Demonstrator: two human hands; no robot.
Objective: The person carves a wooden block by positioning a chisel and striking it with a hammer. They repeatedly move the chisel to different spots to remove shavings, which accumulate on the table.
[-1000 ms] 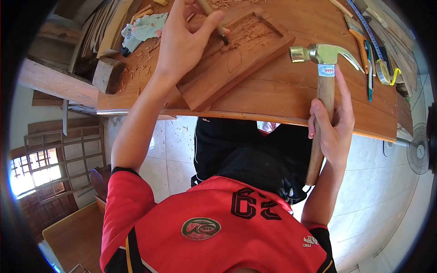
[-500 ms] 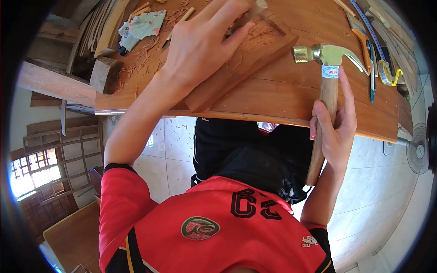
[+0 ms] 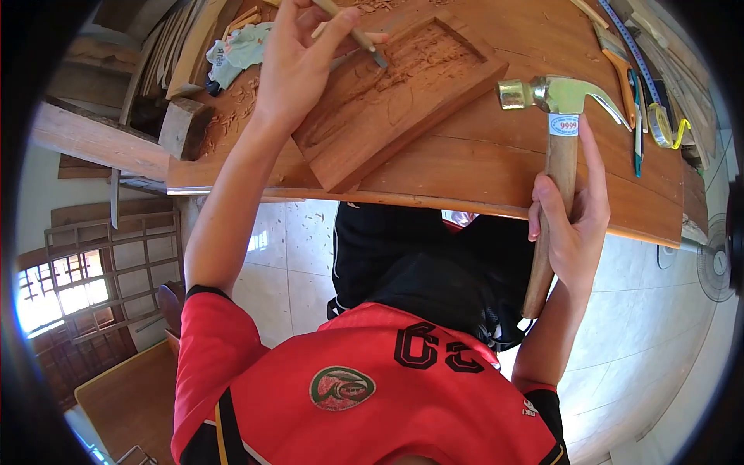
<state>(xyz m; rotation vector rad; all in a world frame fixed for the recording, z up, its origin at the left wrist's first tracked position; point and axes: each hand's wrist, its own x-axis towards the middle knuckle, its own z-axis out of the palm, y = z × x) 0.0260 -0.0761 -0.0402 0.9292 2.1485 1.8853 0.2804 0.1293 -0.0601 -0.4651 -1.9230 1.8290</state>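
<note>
Wooden-shafted chisel (image 3: 353, 31) pinched between thumb and fingers of left hand (image 3: 298, 66), dark tip down on the carved panel (image 3: 395, 101) at about 12 o'clock, touching the recessed field near its upper edge. Clenched in right hand (image 3: 573, 225) at 3 o'clock: claw hammer (image 3: 559, 147), held by its timber handle with forefinger laid along the shaft, steel head over the workbench (image 3: 480, 174) just right of the panel and apart from the chisel; resting or raised, hard to tell. Judging by the surface: recess sunk within a raised border, rough relief cut across its upper part, a drawn oval lower down not yet cut. Seemingly about midway, with ground to clear and detail to finish. Further out: wood chips (image 3: 232, 101) scattered at 11 o'clock beside a pale cloth (image 3: 240, 50) and a squat wood block (image 3: 182, 124) at the bench edge. At 1 to 2 o'clock, an orange-handled tool (image 3: 624, 85) and a yellow tape measure (image 3: 663, 124). Under the bench, tiled floor (image 3: 294, 248); at 6 o'clock, red shirt (image 3: 372, 411).
</note>
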